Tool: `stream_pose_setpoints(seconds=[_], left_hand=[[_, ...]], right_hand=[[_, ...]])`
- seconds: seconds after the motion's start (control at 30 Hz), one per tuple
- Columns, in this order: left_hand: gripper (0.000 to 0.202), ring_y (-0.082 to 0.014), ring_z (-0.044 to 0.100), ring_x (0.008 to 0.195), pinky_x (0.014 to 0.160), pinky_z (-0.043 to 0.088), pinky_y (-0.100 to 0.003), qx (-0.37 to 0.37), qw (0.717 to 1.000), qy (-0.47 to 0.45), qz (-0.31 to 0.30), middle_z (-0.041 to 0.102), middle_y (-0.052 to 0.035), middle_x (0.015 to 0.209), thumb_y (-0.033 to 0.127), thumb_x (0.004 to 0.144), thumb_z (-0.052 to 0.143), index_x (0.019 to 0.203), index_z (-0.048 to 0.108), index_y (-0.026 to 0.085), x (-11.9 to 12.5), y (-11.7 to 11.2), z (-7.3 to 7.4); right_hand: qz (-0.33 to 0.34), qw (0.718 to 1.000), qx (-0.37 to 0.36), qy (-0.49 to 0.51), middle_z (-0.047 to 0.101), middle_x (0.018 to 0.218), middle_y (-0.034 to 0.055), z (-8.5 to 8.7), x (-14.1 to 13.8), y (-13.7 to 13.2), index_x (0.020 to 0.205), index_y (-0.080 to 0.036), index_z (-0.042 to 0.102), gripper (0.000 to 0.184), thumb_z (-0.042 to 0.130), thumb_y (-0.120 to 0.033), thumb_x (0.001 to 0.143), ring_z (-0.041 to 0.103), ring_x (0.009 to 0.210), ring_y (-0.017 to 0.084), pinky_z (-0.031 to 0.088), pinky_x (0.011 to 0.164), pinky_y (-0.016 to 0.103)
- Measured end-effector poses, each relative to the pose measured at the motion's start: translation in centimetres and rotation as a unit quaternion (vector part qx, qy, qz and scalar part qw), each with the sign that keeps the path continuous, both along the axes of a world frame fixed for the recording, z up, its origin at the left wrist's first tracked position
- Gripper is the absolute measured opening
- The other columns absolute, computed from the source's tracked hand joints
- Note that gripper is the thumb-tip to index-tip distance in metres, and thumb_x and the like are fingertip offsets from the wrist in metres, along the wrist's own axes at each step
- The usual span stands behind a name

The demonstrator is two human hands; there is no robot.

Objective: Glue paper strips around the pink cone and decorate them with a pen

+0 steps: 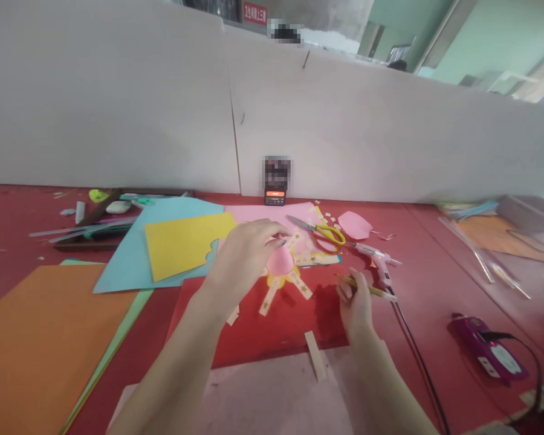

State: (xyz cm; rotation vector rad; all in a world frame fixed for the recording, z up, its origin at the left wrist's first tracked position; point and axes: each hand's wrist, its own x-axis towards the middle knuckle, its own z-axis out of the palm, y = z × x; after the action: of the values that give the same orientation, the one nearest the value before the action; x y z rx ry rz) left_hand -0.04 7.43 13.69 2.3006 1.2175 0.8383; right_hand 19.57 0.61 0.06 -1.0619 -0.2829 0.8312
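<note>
With its fingertips, my left hand point(251, 251) pinches a small pink paper cone point(281, 261) near its tip. Around the cone's base spread yellow paper and several cream strips point(269, 296) marked with small gold stars. My right hand point(357, 302) grips a yellow pencil point(378, 292), its point aimed left toward the cone. Beneath the cone lies a sheet of red paper point(258, 338). A loose cream strip point(315, 356) rests across the red paper's front edge.
Scissors point(329, 232) with yellow and red handles lie behind, beside a pink glue gun point(381, 266) with a black cable. Yellow point(176, 244), blue point(122, 272) and orange point(40, 338) paper sheets lie left. A phone point(275, 196) leans on the partition; a purple power strip point(487, 347) sits right.
</note>
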Motion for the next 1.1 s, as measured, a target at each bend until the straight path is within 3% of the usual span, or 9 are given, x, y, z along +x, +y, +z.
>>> stream_pose_setpoints(seconds=[0.2, 0.53, 0.7, 0.87, 1.1], left_hand=[[0.021, -0.0152, 0.062, 0.084, 0.073, 0.047, -0.027, -0.002, 1.000, 0.004, -0.021, 0.069, 0.0041, 0.092, 0.016, 0.083, 0.048, 0.091, 0.065, 0.024, 0.3, -0.1, -0.1], [0.011, -0.0159, 0.058, 0.071, 0.058, 0.040, -0.027, -0.010, 0.998, 0.058, 0.015, 0.065, 0.0012, 0.077, 0.026, 0.079, 0.055, 0.071, 0.061, 0.022, 1.0, 0.1, 0.0], [0.011, -0.0167, 0.058, 0.073, 0.061, 0.041, -0.028, -0.020, 0.999, 0.049, 0.010, 0.066, 0.0004, 0.082, 0.028, 0.080, 0.054, 0.076, 0.063, 0.023, 0.8, 0.4, -0.3], [0.015, -0.0165, 0.060, 0.079, 0.067, 0.043, -0.028, -0.013, 1.000, 0.017, 0.001, 0.068, 0.0022, 0.087, 0.020, 0.081, 0.050, 0.082, 0.064, 0.025, 0.5, 0.5, -0.6], [0.023, -0.0159, 0.062, 0.080, 0.063, 0.044, -0.025, -0.034, 0.999, -0.005, 0.012, 0.069, 0.0062, 0.088, 0.016, 0.081, 0.047, 0.084, 0.065, 0.029, 0.4, 0.5, -1.0]], right_hand=[[-0.004, 1.000, 0.015, 0.005, 0.024, 0.044, -0.0121, -0.3, -0.2, 0.1, 0.057, -0.020, 0.032, 0.035, 0.063, -0.028, 0.071, 0.019, 0.038, 0.004, 0.019, 0.037, 0.018], [0.003, 1.000, 0.009, -0.009, 0.026, 0.040, -0.0120, -0.5, -0.4, 0.1, 0.056, -0.020, 0.031, 0.036, 0.061, -0.028, 0.074, 0.020, 0.038, 0.004, 0.018, 0.038, 0.019], [0.003, 1.000, 0.005, -0.011, 0.027, 0.040, -0.0119, -0.5, -0.4, 0.0, 0.056, -0.020, 0.030, 0.036, 0.060, -0.027, 0.074, 0.020, 0.038, 0.004, 0.019, 0.039, 0.019], [0.007, 1.000, 0.007, -0.021, 0.026, 0.040, -0.0121, -0.5, -0.4, 0.1, 0.055, -0.020, 0.028, 0.038, 0.060, -0.026, 0.074, 0.020, 0.037, 0.004, 0.019, 0.038, 0.019], [0.008, 1.000, 0.008, -0.004, 0.026, 0.043, -0.0127, -0.6, -0.3, 0.0, 0.057, -0.020, 0.030, 0.036, 0.062, -0.026, 0.071, 0.020, 0.037, 0.003, 0.019, 0.038, 0.018]])
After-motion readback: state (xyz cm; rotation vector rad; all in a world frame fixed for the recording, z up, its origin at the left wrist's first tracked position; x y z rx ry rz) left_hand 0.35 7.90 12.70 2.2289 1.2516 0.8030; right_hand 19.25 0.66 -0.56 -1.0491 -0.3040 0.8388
